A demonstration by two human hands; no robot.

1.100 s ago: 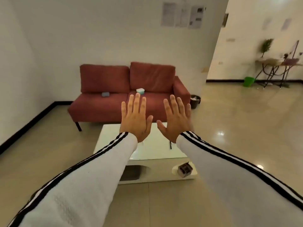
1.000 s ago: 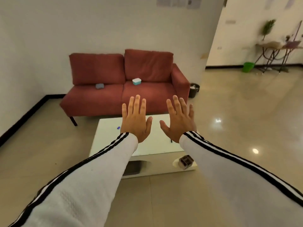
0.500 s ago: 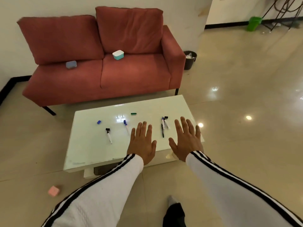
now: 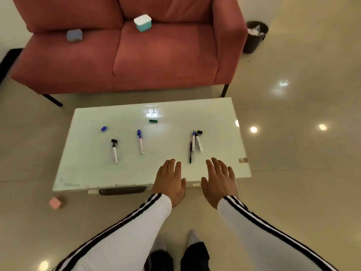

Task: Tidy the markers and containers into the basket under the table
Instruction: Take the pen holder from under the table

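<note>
Over the bench's [image 4: 88, 169] near edge, the left hand [image 4: 170, 182] and right hand [image 4: 219, 182] are spread flat, fingers straight, holding nothing. Markers [image 4: 140, 142] lie on the bench just beyond them, and a dark pen [image 4: 190, 152] points between them. A basket [image 4: 122, 191] shows under the bench. Beyond the bench a red sofa [image 4: 156, 61] carries two containers [image 4: 143, 22]. A pink box [image 4: 55, 202] sits on the floor [image 4: 293, 173] left of the bench.

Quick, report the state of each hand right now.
Left hand: open, fingers straight, holding nothing.
Right hand: open, fingers straight, holding nothing.
</note>
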